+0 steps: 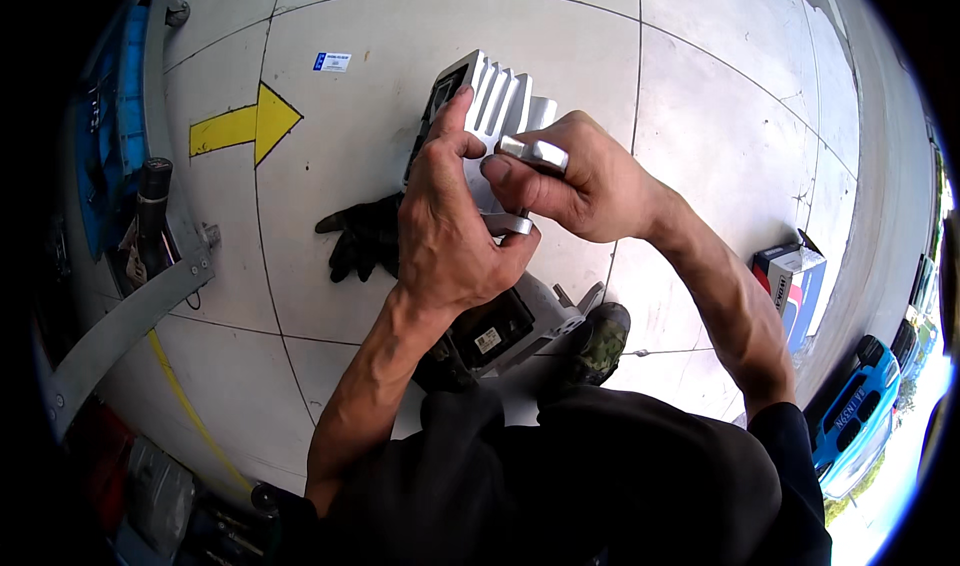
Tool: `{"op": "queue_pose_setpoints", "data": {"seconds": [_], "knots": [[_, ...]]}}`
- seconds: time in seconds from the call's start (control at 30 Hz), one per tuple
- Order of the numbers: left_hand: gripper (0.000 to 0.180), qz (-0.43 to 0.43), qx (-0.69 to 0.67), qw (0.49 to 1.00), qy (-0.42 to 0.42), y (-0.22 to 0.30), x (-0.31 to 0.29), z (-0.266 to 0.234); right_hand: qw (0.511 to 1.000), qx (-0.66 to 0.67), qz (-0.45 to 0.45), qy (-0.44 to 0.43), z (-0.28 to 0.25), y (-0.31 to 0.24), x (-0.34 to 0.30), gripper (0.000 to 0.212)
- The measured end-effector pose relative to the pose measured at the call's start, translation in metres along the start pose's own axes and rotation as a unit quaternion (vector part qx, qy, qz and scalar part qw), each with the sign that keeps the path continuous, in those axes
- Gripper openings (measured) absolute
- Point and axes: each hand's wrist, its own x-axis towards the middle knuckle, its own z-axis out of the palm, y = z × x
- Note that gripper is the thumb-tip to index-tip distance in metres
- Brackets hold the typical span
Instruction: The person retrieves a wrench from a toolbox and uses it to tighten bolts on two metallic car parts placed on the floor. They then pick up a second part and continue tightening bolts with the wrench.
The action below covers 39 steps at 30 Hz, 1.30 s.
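A silver finned metal housing [497, 96] stands in front of me, with a dark face on its left. My left hand [445, 211] wraps round its near left side, index finger stretched along the edge. My right hand [575, 181] is closed on a short, shiny metal piece [540, 154] between thumb and curled fingers; its kind is partly hidden. Close to my left thumb a rounded metal lug [508, 225] sticks out. Nearer to me, between my feet, a silver and black metal unit [515, 331] carries a white label. Whether it joins the finned housing is hidden by my left hand.
Black gloves [362, 238] lie left of the housing on the tiled floor [350, 146]. A metal-framed cart [140, 306] with a black bottle [152, 201] stands at left. My camouflage shoe [604, 341] is close by. At right are a carton [795, 286] and a blue car [855, 416].
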Motion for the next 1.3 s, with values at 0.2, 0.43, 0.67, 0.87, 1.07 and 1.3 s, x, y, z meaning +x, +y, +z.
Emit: {"op": "queue_pose_setpoints", "data": {"seconds": [0.2,0.43,0.67,0.87,1.07,1.3], "knots": [[0.098,-0.029,0.011,0.999,-0.017,0.001,0.003,-0.003,0.981,-0.127,-0.078,0.123,0.019,0.012,0.003,0.049],[0.099,-0.006,0.017,1.000,-0.007,0.000,0.004,-0.004,1.000,0.002,0.003,0.004,0.003,0.014,0.013,0.050],[0.102,-0.015,0.000,1.000,-0.005,-0.001,-0.016,0.011,0.965,-0.082,0.249,0.018,0.009,-0.034,-0.002,0.045],[0.074,0.050,0.016,0.999,-0.011,0.002,-0.021,0.011,0.885,-0.326,0.194,0.271,-0.017,-0.003,-0.070,0.024],[0.044,0.103,0.084,0.990,-0.043,0.015,-0.007,0.008,0.844,-0.316,0.393,0.183,0.022,0.121,-0.128,0.033],[0.030,0.076,0.072,0.991,-0.079,0.016,-0.008,0.007,0.892,-0.106,0.283,0.336,-0.003,0.060,-0.132,0.036]]}}
